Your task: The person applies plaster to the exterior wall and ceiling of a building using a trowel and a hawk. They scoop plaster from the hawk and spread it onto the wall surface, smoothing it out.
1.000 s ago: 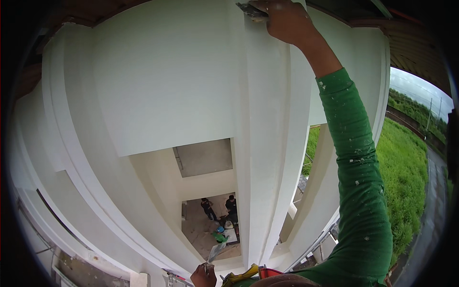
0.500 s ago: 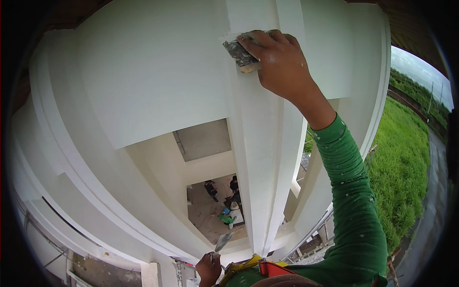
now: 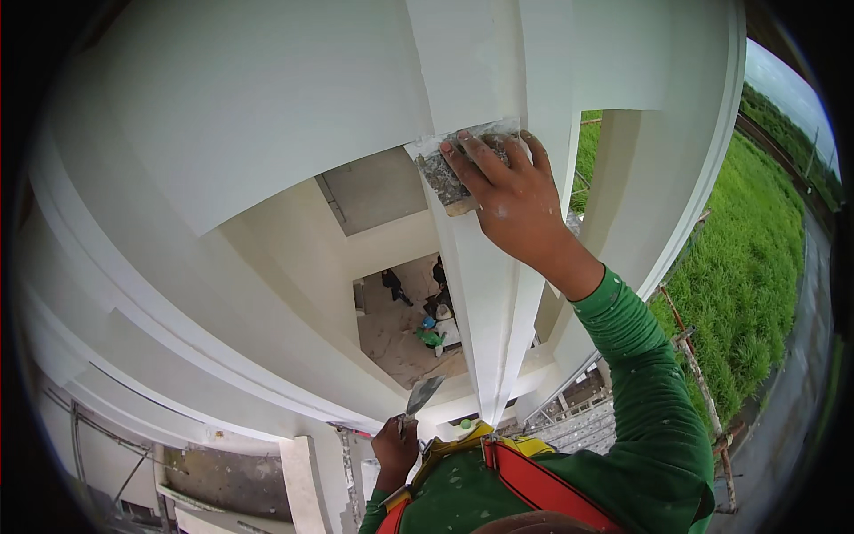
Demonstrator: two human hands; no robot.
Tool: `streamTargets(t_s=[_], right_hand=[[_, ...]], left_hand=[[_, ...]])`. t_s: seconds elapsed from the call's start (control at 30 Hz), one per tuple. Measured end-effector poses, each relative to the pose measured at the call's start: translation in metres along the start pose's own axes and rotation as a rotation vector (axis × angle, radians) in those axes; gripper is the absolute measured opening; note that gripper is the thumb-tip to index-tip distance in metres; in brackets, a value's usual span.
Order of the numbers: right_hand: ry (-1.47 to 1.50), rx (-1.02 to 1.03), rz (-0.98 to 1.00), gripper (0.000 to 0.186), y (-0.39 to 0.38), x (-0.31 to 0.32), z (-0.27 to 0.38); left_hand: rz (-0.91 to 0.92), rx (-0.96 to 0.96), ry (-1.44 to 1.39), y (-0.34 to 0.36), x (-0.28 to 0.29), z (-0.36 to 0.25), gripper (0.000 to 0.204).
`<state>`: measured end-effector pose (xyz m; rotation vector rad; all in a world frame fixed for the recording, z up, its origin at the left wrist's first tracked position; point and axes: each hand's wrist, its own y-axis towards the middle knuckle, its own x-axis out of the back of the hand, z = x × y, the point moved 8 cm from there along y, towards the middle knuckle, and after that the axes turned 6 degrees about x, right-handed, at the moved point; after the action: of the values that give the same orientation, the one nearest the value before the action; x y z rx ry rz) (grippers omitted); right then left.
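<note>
My right hand (image 3: 525, 209) is stretched out to a white column (image 3: 476, 258), its fingers spread over a broad putty scraper (image 3: 442, 178). The scraper's blade is crusted with grey and white filler, and a pale wooden edge shows at its lower side. Its upper edge lies against the column face, with wet-looking filler along it. Low in the picture, close to my body, my left hand (image 3: 394, 447) is closed round the handle of a small trowel (image 3: 424, 393). That trowel's grey metal blade points up and away from the wall of my chest harness.
Yellow and red harness straps (image 3: 543, 485) cross my green top. Through a wall opening, several people (image 3: 431, 329) show on a floor far below. Scaffold poles (image 3: 698, 374) stand at right, beside green grass (image 3: 738, 294) and a wet road. Curved white ledges (image 3: 116, 258) run down the left.
My right hand and the scraper have come down the column, nearer my body. My left hand sits slightly higher, showing more of the trowel. The camera view has shifted, bringing more harness into sight.
</note>
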<state>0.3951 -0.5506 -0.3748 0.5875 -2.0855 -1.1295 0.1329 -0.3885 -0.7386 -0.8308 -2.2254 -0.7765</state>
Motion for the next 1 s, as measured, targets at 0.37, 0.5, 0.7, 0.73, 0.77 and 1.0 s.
streamTargets(t_s=[0.37,0.5,0.7,0.73,0.77,1.0], right_hand=[[0.098,-0.086,0.146,0.060,-0.113,-0.048,0.038],[0.131,-0.091,0.216,0.057,-0.147,-0.061,0.046],[0.808,-0.425,0.044,0.049,-0.143,-0.015,0.044],[0.832,-0.498,-0.097,0.046,-0.149,-0.003,0.041],[0.855,-0.569,-0.236,0.043,-0.157,0.009,0.042],[1.340,-0.364,-0.229,0.018,-0.176,0.005,0.082]], left_hand=[[0.010,0.010,-0.020,0.005,0.003,-0.010,0.015],[0.067,0.087,-0.135,0.025,0.006,-0.008,0.017],[0.352,0.229,-0.944,0.064,0.011,-0.052,0.030],[0.420,0.225,-1.069,0.069,0.006,-0.067,0.031],[0.485,0.222,-1.195,0.072,0.002,-0.081,0.032],[0.536,-0.005,-1.121,0.079,0.001,-0.151,0.033]])
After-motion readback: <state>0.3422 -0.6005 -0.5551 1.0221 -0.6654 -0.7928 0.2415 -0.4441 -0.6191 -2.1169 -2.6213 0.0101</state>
